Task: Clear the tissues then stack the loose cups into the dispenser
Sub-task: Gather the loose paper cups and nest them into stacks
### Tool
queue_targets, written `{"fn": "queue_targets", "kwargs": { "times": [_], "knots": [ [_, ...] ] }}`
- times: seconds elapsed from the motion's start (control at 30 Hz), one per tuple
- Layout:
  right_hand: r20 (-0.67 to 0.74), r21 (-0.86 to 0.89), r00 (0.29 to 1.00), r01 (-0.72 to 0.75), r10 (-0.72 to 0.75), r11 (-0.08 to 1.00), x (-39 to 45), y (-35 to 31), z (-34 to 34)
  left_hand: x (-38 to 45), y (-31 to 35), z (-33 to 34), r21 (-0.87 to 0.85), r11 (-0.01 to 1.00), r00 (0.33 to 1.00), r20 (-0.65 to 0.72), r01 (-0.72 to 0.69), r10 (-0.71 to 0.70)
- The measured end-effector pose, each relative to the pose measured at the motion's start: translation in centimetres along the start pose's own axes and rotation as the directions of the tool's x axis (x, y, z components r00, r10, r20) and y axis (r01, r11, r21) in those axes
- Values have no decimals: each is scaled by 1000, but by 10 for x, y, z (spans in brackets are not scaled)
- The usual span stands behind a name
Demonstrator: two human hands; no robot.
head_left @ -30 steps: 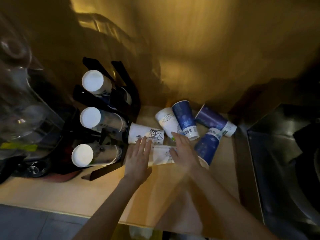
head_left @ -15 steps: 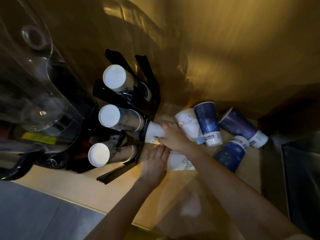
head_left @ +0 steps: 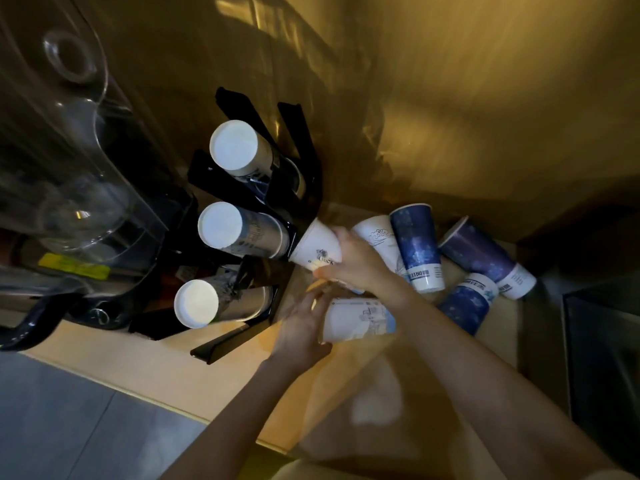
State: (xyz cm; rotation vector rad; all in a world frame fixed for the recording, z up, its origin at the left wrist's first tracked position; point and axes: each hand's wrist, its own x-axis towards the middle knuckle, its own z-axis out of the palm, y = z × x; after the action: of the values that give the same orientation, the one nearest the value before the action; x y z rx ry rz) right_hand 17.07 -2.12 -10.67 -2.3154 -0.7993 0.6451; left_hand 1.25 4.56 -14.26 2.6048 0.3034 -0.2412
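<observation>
Holding white printed cup [head_left: 317, 249], right hand [head_left: 356, 263] closed around it, cup's open end against middle row of black dispenser [head_left: 277, 216]. Below that grip, left hand [head_left: 301, 332] cupped against second white cup [head_left: 360, 320] lying on counter [head_left: 180, 372]. Right of grip: 1 white cup [head_left: 375, 233], 3 blue cups [head_left: 417, 247]. Dispenser carries 3 stacks.

Three stacks of white paper cups [head_left: 239, 225] lie in the black plastic cup dispenser [head_left: 301, 157]. Six loose paper cups are on the tan wooden table [head_left: 180, 375]: three white printed ones [head_left: 317, 245] (two in hands) and three dark blue ones [head_left: 415, 244].
</observation>
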Motion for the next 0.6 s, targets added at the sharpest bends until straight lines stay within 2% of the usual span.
{"fn": "queue_targets", "kwargs": {
  "times": [0.13,0.33,0.47,0.6],
  "knots": [
    [-159,365,987,33,28,930,-24,0,-22,-11,-1,-15,-148,985,996,-24,85,-89],
    [-260,633,942,1,211,774,-60,19,-20,-39,24,-74,-50,995,960,-264,84,-94],
    [-264,667,908,-73,327,741,-84,31,13,-59,50,-120,-24,998,935,-349,62,-66],
    [-314,615,909,-25,274,788,-102,38,45,-73,77,-153,25,999,887,-462,20,-6]
  ]
}}
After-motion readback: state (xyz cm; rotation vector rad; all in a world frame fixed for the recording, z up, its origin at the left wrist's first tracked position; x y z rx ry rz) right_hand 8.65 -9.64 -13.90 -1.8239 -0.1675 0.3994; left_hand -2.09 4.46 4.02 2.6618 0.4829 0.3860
